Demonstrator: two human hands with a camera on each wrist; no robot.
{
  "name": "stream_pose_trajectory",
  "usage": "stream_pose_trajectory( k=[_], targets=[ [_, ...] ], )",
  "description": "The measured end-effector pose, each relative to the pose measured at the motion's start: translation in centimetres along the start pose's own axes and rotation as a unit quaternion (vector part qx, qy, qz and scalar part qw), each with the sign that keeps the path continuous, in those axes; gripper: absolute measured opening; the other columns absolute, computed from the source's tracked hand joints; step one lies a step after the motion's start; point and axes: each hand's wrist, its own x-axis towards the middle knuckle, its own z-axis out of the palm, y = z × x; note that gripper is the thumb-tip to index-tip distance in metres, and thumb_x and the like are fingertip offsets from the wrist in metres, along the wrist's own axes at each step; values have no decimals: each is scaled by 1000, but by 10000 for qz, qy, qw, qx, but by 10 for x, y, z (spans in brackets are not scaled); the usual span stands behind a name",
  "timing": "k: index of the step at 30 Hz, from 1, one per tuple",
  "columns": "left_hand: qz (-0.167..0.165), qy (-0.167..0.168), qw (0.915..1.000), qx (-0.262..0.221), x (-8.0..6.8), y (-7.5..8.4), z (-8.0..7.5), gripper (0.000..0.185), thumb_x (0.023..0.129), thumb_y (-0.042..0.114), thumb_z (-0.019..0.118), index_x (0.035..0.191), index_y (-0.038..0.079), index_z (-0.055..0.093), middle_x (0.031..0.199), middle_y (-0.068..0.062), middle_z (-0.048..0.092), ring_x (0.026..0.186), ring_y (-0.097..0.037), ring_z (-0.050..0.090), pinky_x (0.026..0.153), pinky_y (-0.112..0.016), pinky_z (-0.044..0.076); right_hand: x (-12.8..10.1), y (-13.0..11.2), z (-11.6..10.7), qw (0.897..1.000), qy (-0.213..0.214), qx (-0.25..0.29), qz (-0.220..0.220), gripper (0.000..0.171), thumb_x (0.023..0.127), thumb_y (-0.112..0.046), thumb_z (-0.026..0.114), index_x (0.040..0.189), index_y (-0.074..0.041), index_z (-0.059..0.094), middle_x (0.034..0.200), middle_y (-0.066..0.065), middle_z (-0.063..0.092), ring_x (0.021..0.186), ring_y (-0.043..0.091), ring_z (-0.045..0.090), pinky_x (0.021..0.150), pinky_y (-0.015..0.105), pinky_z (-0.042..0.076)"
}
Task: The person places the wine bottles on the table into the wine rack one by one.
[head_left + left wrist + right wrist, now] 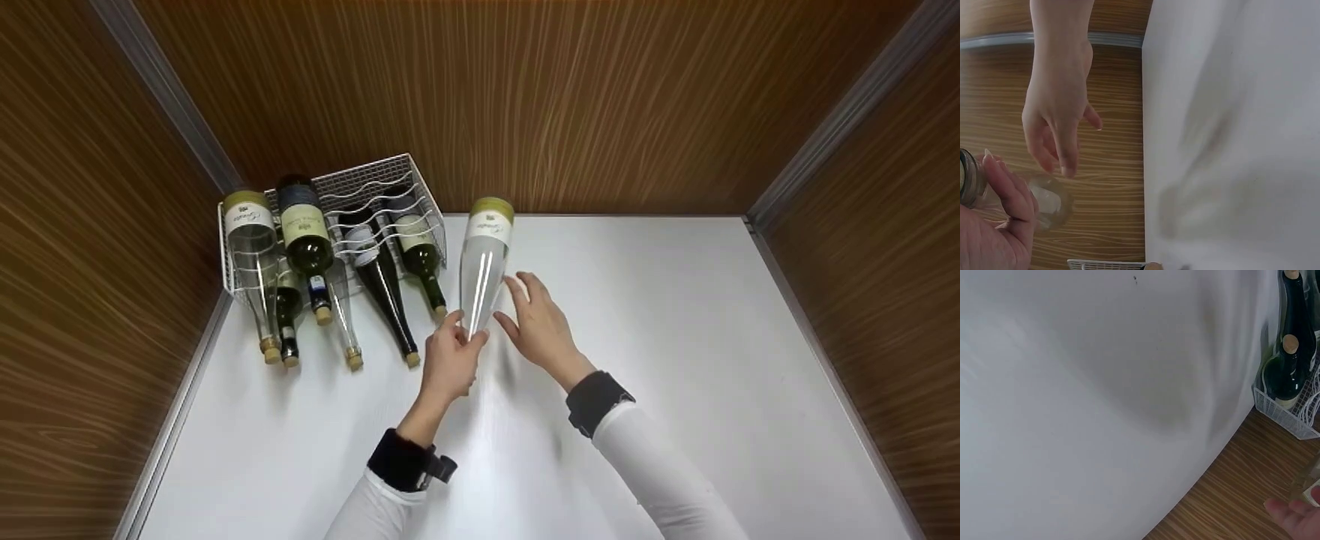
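A clear glass wine bottle (484, 274) with a white label and yellow-green base is held up over the white table, base toward the back wall. My left hand (452, 360) grips it round the neck; in the left wrist view the fingers (1013, 197) wrap the glass just beyond the mouth. To the bottle's right is my right hand (544, 326), fingers spread and slightly bent, fingertips close beside the glass. The right wrist view catches only the fingers (1297, 514) of that hand at the lower right corner, near part of the bottle.
A white wire bottle rack (367, 168) stands at the back left. In it lie several corked bottles, necks toward me, among them a clear bottle (253, 247), a green bottle (304, 225) on the upper level and a dark bottle (384, 289). Wood-grain walls (525, 105) enclose the table (675, 315).
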Motion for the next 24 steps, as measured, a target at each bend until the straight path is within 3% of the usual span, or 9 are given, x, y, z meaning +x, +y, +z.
stream_pose_trajectory(
  k=[9,15,19,24],
  targets=[
    [-131,746,9971,-71,9,5,-27,56,93,19,66,137,-10,47,74,-5,56,47,-13,53,43,-28,46,-4,-11,8,9962,-865,-107,21,59,100,-42,54,148,-11,41,142,19,41,131,39,42,90,51,51],
    [-398,1216,9916,-187,27,-1,-49,39,94,19,64,126,-1,56,73,-8,58,50,-18,55,45,-32,48,-4,-19,11,9925,-1214,-147,21,62,101,-47,51,152,-16,36,146,18,39,134,41,38,93,54,48],
    [-650,1429,9875,119,42,-7,-63,48,95,25,63,134,-2,50,81,-9,60,62,-22,57,56,-35,48,-5,-21,10,9894,-1438,-186,24,63,101,-52,46,154,-21,33,148,17,37,136,42,35,95,55,46],
    [-728,1695,9808,628,61,-14,-78,38,95,26,60,122,-2,57,79,-8,57,72,-28,55,65,-39,42,-6,-22,9,9875,-1561,-198,12,64,100,-54,46,155,-23,32,149,17,36,136,42,34,95,56,46]
  ],
)
